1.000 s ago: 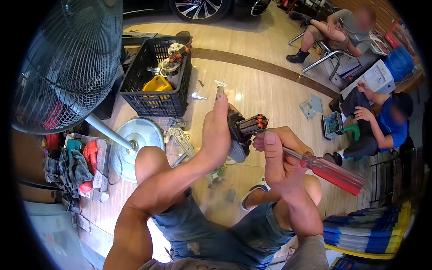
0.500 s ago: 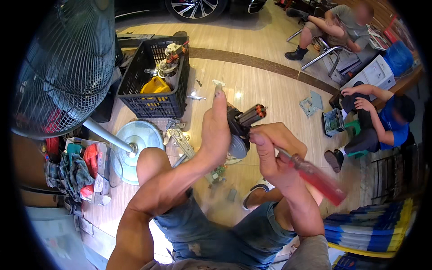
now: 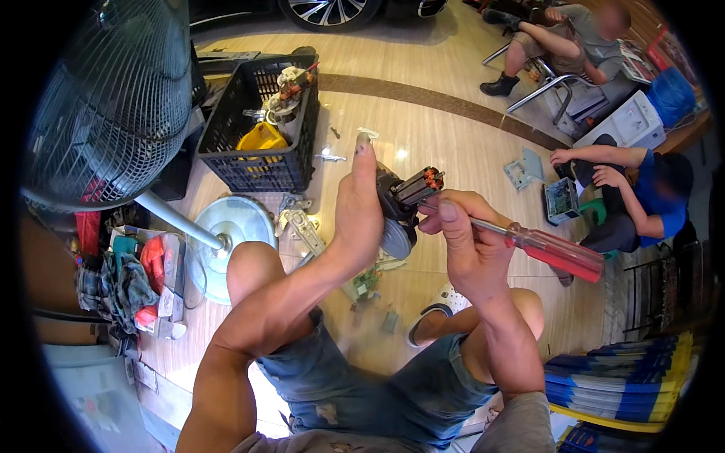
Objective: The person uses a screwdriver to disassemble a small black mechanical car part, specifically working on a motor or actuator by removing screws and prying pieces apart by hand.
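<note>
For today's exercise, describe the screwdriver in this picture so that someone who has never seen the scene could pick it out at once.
Start at the black plastic crate on the pale floor, then drop to the two raised hands in the middle. The right hand holds the screwdriver, its metal shaft pointing at the small motor part in the left hand. Its clear red handle, sticking out to the right, sets it apart.

Tan plank floor [image 3: 453, 143] — bearing a black crate [image 3: 260, 124], fan base [image 3: 230, 234], loose metal parts [image 3: 298, 219].
</note>
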Action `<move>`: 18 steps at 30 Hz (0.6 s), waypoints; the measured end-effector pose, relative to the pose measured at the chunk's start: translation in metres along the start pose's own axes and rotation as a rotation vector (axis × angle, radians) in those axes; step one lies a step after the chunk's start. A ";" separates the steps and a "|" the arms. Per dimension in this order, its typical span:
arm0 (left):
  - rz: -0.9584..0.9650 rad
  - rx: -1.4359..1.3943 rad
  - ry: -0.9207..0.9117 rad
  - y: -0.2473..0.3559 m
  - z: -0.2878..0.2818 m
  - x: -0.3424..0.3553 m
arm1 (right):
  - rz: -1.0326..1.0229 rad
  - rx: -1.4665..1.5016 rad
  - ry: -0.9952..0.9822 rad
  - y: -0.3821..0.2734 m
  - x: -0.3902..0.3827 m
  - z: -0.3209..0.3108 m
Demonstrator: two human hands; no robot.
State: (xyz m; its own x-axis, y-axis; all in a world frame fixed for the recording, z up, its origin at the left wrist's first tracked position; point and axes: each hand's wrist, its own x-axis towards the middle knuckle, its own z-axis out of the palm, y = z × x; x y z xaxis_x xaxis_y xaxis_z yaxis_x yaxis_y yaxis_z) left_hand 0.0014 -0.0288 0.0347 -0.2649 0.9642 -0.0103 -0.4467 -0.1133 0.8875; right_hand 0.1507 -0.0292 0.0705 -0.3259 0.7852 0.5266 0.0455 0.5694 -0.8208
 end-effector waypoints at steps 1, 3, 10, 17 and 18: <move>0.007 0.000 -0.001 0.002 0.001 -0.001 | 0.006 0.011 0.001 -0.001 0.000 0.000; 0.014 0.002 0.002 0.003 -0.001 -0.002 | 0.013 0.025 0.001 -0.003 0.000 -0.001; 0.054 0.027 0.014 0.010 -0.005 -0.008 | 0.060 0.052 -0.026 -0.019 -0.002 0.000; -0.165 -0.249 0.024 0.015 -0.008 -0.009 | 0.010 0.003 -0.002 -0.025 0.000 -0.006; -0.171 -0.273 -0.036 0.010 -0.012 -0.009 | 0.022 0.069 -0.011 -0.024 -0.001 -0.005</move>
State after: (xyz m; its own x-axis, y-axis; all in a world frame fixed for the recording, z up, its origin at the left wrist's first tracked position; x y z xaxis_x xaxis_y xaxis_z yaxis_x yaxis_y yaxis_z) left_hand -0.0110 -0.0420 0.0378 -0.1382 0.9821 -0.1281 -0.6965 -0.0044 0.7176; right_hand 0.1549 -0.0419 0.0910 -0.3359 0.7941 0.5065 -0.0128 0.5339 -0.8455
